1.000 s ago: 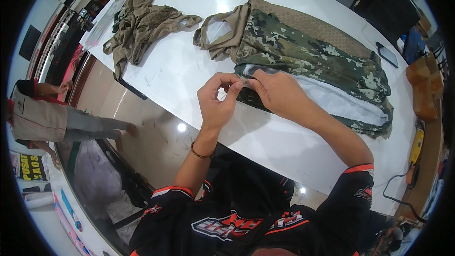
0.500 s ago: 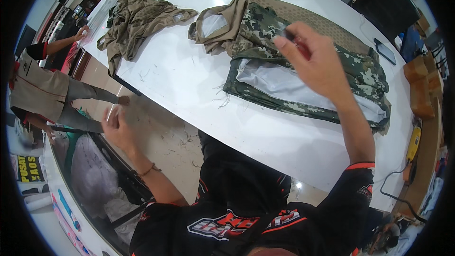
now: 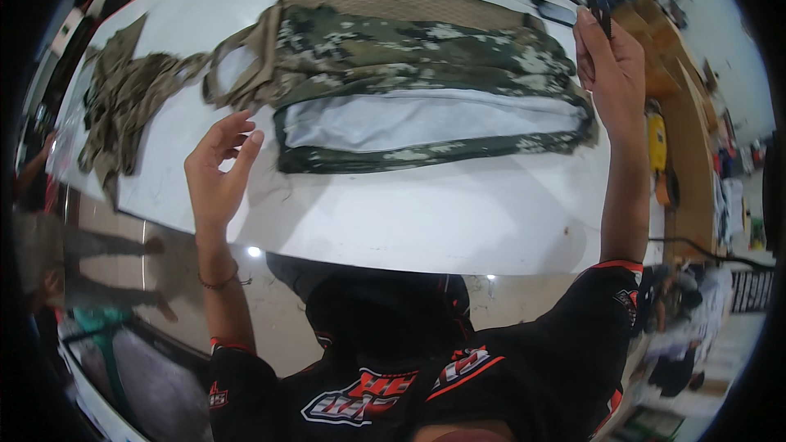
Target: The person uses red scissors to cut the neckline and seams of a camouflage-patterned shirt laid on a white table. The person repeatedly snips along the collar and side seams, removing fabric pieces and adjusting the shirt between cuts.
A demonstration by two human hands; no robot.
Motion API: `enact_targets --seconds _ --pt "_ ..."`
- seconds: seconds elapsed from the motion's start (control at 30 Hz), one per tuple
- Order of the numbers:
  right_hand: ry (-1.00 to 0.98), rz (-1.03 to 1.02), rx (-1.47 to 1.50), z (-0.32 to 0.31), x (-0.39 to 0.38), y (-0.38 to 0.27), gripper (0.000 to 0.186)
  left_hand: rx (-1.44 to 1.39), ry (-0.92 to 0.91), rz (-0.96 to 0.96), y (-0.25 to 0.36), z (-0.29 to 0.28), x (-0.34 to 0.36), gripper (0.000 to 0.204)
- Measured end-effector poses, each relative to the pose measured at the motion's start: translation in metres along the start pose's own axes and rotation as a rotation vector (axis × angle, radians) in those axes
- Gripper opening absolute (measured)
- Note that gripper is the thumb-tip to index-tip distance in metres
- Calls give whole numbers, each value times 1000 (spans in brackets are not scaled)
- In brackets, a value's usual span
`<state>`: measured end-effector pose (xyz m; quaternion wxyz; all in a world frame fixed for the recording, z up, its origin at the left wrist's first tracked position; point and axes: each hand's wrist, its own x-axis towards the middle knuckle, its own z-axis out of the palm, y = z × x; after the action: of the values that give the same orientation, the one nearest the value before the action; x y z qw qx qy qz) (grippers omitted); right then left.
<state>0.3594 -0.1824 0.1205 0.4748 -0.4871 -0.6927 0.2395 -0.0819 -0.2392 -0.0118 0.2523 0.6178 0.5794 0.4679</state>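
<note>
My right hand is raised over the table's right end, its thumb and fingers closed on a small dark tool whose exact kind I cannot make out. My left hand is empty, the fingers loosely curled and apart, above the table's near edge. Between the hands lies a folded camouflage garment in green and brown. It gapes along its near side, where pale lining shows. A tan sleeve sticks out at its left end, close to my left hand but apart from it.
A crumpled olive-brown garment lies at the left of the white table. A phone rests at the far right. Beyond the right edge are a yellow-handled tool and a cardboard box. Another person stands at the far left.
My view has turned to the right. My right hand has moved off the camouflage garment to the far right, with the tool in it. My left hand has come over the table.
</note>
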Motion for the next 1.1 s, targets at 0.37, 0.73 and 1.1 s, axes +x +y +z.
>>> enact_targets --seconds 0.37,0.73,1.1 --pt "124 524 -520 -107 -68 103 34 -56 -281 -52 -5 27 39 39" --pt "119 595 -434 -123 -22 151 19 -191 -238 -137 1 1 68 37" --pt "423 582 272 -103 21 168 27 -524 -44 12 -4 25 92 23"
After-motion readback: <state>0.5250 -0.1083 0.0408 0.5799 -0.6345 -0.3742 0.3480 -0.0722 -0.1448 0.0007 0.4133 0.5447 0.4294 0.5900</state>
